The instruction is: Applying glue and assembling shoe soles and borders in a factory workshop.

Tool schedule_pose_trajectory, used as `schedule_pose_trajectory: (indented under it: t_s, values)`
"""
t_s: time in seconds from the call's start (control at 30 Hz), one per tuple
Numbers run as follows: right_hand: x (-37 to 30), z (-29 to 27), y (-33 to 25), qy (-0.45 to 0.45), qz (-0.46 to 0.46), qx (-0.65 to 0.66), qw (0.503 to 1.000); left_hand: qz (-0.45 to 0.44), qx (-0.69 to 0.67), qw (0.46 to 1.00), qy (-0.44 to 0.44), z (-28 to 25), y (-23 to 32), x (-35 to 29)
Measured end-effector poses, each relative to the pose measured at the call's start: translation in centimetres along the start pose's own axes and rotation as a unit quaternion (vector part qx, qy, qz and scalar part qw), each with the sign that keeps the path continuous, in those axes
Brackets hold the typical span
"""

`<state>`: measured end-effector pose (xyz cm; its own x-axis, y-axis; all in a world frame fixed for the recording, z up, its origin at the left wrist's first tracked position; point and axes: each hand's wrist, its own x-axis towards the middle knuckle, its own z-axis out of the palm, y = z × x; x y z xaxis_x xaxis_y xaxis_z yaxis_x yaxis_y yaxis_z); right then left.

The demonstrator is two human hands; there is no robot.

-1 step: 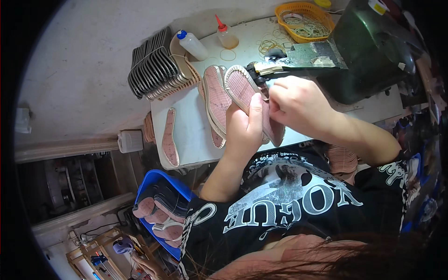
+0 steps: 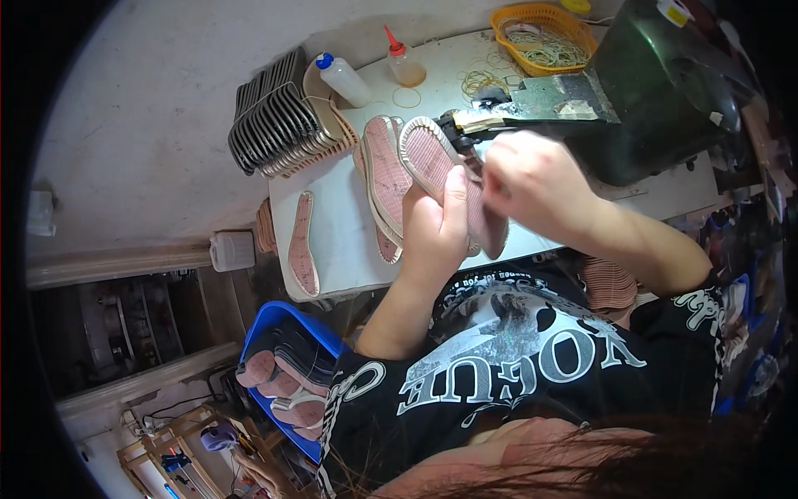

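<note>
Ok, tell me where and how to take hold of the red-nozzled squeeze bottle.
Grip the red-nozzled squeeze bottle around its wide body, probably from the right: the blue-capped bottle is near its left, and the red nozzle tapers to a narrow tip.

The left hand [image 2: 435,226] is gripping a sole [image 2: 431,152], the right hand [image 2: 532,179] curling beside it. Another sole [image 2: 304,247] is lying by the tabletop [image 2: 342,241]'s left edge, a basket [image 2: 507,50] by the far.

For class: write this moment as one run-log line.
Left hand: holds pink-lined sole | Right hand: curled by sole's edge, blurred, contact unclear | White table: lone sole, blue-capped bottle, red-tipped bottle
</note>
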<state>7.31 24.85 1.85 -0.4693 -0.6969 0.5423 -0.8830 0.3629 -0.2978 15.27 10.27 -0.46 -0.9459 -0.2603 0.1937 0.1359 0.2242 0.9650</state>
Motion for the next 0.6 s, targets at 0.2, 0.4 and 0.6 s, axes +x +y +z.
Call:
schedule_pose_trajectory:
  t_s: [0.2,0.4,0.6]
  values:
    - [-0.5,-1.2,1.6,-0.008,0.174,0.234,0.957,-0.038,-0.094,0.994,0.044,-1.5,-0.3,-0.9]
    - [-1.4,0.5,0.0,-0.038,0.043,0.151,0.987,-0.041,-0.070,0.997,0.015,0.0,0.1,-0.5]
    - [-1.0,-0.2,1.7,-0.035,0.071,0.102,0.992,-0.023,-0.053,0.998,0.035,1.0,-0.4,0.0]
